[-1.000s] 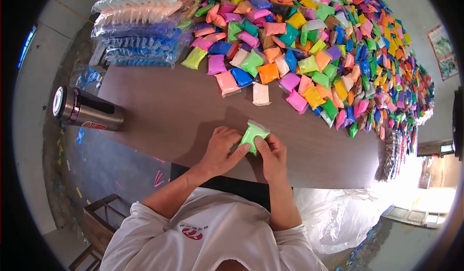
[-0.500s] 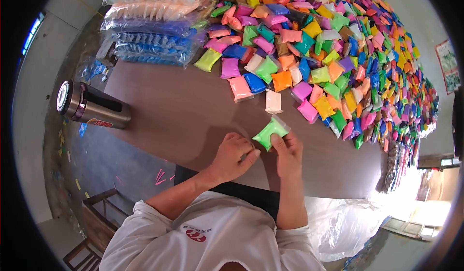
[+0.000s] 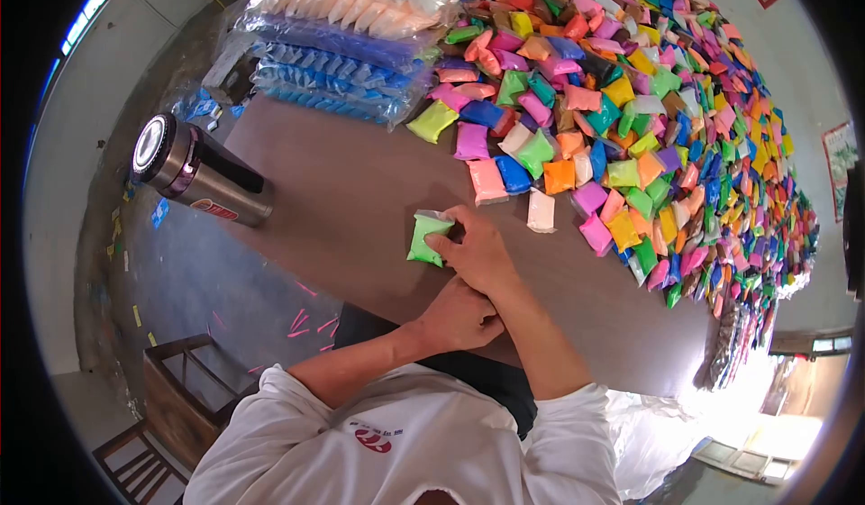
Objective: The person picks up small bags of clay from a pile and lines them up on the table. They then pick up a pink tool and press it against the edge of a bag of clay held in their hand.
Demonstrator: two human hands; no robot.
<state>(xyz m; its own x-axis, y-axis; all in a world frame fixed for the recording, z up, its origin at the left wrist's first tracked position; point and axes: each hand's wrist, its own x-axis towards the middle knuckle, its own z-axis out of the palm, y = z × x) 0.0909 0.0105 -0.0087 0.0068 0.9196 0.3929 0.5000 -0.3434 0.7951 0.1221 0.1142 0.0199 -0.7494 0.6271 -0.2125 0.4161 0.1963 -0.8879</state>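
A light green packet (image 3: 427, 237) of what looks like soft clay, in clear wrap, is pinched between the thumb and fingers of my right hand (image 3: 478, 251). That hand reaches across to the left, over the brown table (image 3: 360, 190). Just below it my left hand (image 3: 458, 318) is curled into a loose fist near the table's front edge, with nothing showing in it. My right wrist crosses over the left hand. Right of the held packet, a pale pink packet (image 3: 541, 211) lies by itself, close to the front of the large heap of coloured packets (image 3: 631, 118).
A steel thermos (image 3: 203, 172) stands at the table's left edge. Clear bags of packets in rows (image 3: 347, 45) are stacked at the back left. A wooden chair (image 3: 185, 388) is on the floor at lower left, and clear plastic sheeting (image 3: 653, 437) hangs at lower right.
My right hand has carried the green packet leftward across the table, over my left hand. The left hand has moved slightly right and lower, its fingers more curled. The view has shifted a little.
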